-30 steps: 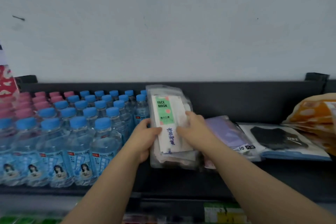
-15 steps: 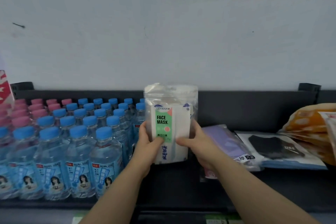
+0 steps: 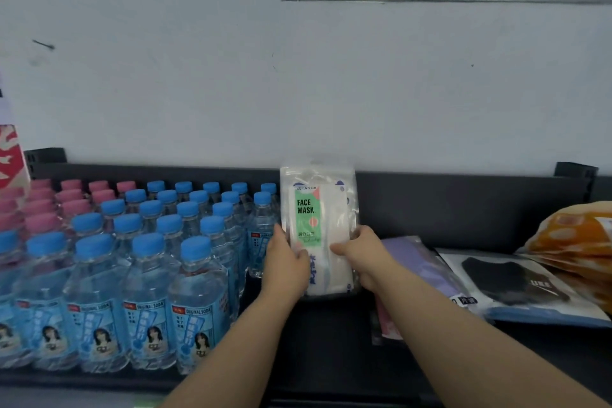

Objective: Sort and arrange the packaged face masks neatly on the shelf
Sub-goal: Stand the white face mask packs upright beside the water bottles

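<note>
A stack of clear face mask packs (image 3: pixel 319 209), the front one with a green FACE MASK label, stands upright on the dark shelf (image 3: pixel 331 341) beside the bottles. My left hand (image 3: pixel 286 267) grips its left edge and my right hand (image 3: pixel 364 258) grips its right edge, thumbs on the front. To the right lie a purple mask pack (image 3: pixel 417 258), a pink pack (image 3: pixel 385 325) partly under my right arm, and a black mask pack (image 3: pixel 510 278), all flat on the shelf.
Rows of blue-capped soda bottles (image 3: pixel 149 262) fill the shelf's left half, with pink-capped bottles (image 3: pixel 43 205) behind them. An orange bag (image 3: pixel 576 235) lies at the far right. The shelf's dark back rail (image 3: pixel 463 205) runs along the white wall.
Both hands have lifted the stack from lying tilted on the shelf to standing upright, and moved it back toward the rail. The camera view has tilted upward.
</note>
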